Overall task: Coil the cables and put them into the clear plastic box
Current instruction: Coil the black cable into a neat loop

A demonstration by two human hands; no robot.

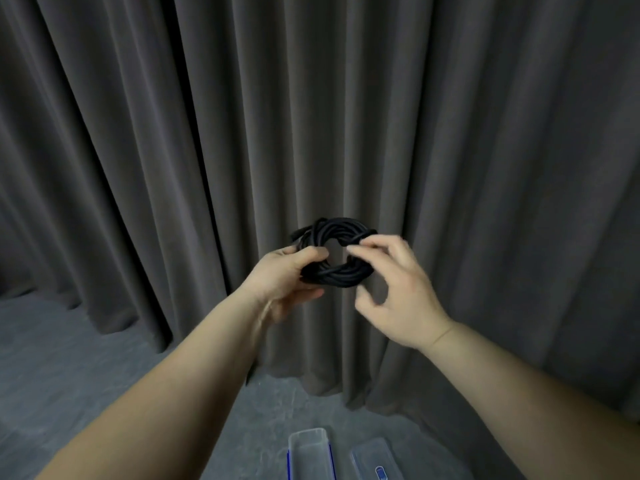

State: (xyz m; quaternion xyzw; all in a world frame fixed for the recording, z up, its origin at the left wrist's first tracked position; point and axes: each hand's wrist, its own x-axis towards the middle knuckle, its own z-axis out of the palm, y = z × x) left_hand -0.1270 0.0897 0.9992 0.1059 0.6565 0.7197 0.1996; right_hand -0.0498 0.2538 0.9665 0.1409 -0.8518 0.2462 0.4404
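A black cable (334,271), wound into a tight ring, is held up in the air in front of me. My left hand (287,275) grips the ring's left side, thumb on top. My right hand (398,292) pinches a strand at the ring's upper right between thumb and forefinger, its other fingers curled loosely below. A short cable end sticks out at the ring's upper left. The clear plastic box (310,452) with blue clips lies open on the floor at the bottom edge of the view, below my hands.
A clear lid (375,457) with a blue mark lies on the grey floor just right of the box. Dark grey curtains (207,150) hang across the whole background, reaching the floor.
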